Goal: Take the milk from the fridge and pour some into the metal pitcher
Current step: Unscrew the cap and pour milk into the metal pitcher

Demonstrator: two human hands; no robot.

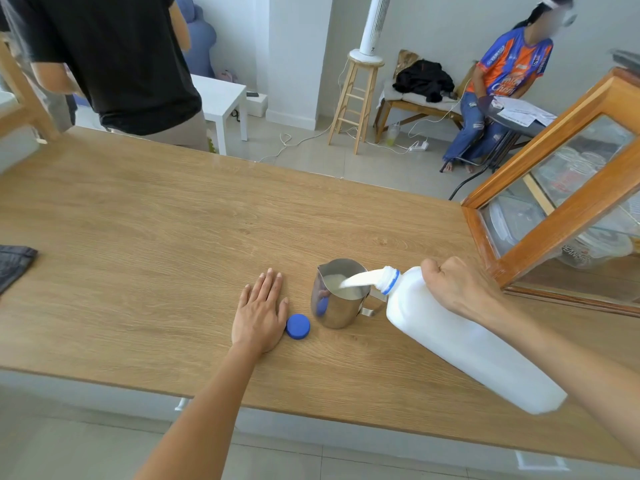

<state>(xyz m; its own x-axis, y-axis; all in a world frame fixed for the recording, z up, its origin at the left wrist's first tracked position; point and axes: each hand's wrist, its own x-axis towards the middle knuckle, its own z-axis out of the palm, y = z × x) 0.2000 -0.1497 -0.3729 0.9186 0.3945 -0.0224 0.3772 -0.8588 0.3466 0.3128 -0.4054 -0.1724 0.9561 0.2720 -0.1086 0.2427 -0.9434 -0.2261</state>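
A white plastic milk jug [460,337] is tilted left over the wooden counter [156,244], with my right hand [457,285] shut on its handle. A stream of milk runs from its open mouth into the metal pitcher [337,296], which stands upright and holds some milk. The jug's blue cap [298,326] lies flat on the counter just left of the pitcher. My left hand [261,311] rests flat, palm down, beside the cap, fingers apart and holding nothing.
A wood-framed glass display case [561,202] stands on the counter's right end, close to my right hand. A dark cloth [14,265] lies at the left edge. One person in a black shirt stands behind the counter; another sits at the back right.
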